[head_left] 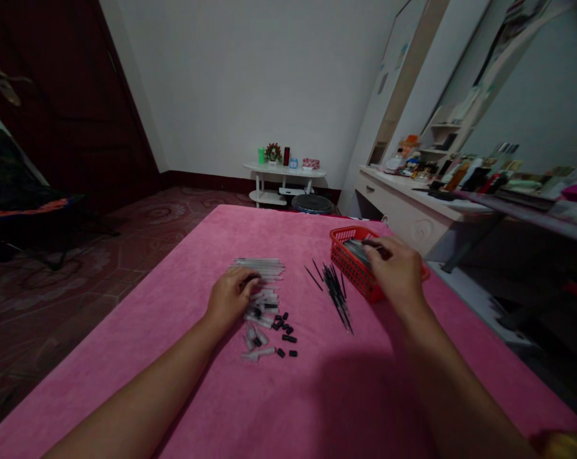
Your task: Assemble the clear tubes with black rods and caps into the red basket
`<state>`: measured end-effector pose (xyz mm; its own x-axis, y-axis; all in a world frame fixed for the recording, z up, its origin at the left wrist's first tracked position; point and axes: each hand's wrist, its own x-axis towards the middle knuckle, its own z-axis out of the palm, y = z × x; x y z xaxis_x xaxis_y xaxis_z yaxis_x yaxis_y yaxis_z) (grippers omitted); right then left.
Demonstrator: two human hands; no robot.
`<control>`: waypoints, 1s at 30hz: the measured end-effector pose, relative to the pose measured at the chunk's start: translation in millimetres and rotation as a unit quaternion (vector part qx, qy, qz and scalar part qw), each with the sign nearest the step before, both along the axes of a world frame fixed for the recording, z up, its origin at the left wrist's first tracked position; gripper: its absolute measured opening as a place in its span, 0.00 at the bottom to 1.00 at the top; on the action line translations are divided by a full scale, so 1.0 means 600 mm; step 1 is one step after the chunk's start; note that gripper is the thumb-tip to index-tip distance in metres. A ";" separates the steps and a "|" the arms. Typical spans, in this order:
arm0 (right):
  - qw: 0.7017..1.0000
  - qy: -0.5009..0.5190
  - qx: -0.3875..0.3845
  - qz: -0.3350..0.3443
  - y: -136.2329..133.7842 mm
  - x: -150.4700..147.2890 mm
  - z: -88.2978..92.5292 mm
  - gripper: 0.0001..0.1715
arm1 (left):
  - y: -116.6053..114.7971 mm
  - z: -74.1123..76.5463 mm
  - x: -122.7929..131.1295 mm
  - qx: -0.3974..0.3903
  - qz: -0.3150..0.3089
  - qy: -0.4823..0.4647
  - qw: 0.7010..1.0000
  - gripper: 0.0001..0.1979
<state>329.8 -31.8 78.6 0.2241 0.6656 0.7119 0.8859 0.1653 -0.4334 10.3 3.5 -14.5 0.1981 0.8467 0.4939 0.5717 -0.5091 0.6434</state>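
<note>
A row of thin, clear tubes that look like pen barrels point(269, 271) lies side by side on the pink cloth. My left hand point(231, 293) rests at their left ends, fingers curled and thumb close to the forefinger; what lies between them is hidden. Below the row are loose clear caps point(257, 338) and small black pieces point(288, 338). Over the red basket point(359, 275), my right hand point(396, 264) is closed in a pinch, with its fingertips above grey sticks point(357, 252) inside. I cannot make out what it grips. Dark refill-like sticks point(336, 293) form a loose pile left of the basket.
The pink cloth point(197, 382) covers the table. A dressing table point(403, 197) crowded with bottles stands at the right. Against the far wall is a small white stand point(283, 169). A dark folding chair point(20, 191) is at the left, near a brown door point(53, 95).
</note>
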 end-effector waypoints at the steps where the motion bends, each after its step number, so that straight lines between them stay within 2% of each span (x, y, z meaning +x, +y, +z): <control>1: 0.999 -0.005 -0.021 0.029 0.000 -0.014 -0.002 0.13 | 0.001 0.002 -0.001 0.018 -0.006 0.041 0.999 0.09; 5: 0.978 -0.070 -0.177 0.085 -0.003 -0.063 -0.022 0.12 | -0.001 0.007 -0.003 0.044 -0.015 0.130 0.990 0.08; 8: 0.944 -0.125 -0.300 0.055 -0.006 -0.087 -0.041 0.12 | -0.003 0.008 -0.004 0.044 -0.002 0.161 0.986 0.09; 11: 0.916 -0.170 -0.364 0.007 -0.008 -0.100 -0.059 0.11 | -0.003 0.007 -0.004 0.034 0.005 0.191 0.981 0.10; 15: 0.897 -0.200 -0.394 -0.017 -0.007 -0.106 -0.077 0.13 | -0.003 0.008 -0.003 0.021 0.007 0.213 0.977 0.10; 23: 0.890 -0.206 -0.406 -0.020 -0.008 -0.110 -0.085 0.11 | -0.001 0.007 -0.004 0.003 0.004 0.222 0.975 0.10; 30: 0.892 -0.211 -0.398 -0.022 -0.009 -0.111 -0.085 0.13 | -0.008 0.013 0.001 0.011 -0.005 0.131 0.991 0.11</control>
<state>263.1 -37.0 27.7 0.0858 0.9954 0.0438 0.9961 -0.0848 -0.0242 10.8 -1.5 -6.7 0.3297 0.8342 0.4421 0.7132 -0.5269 0.4622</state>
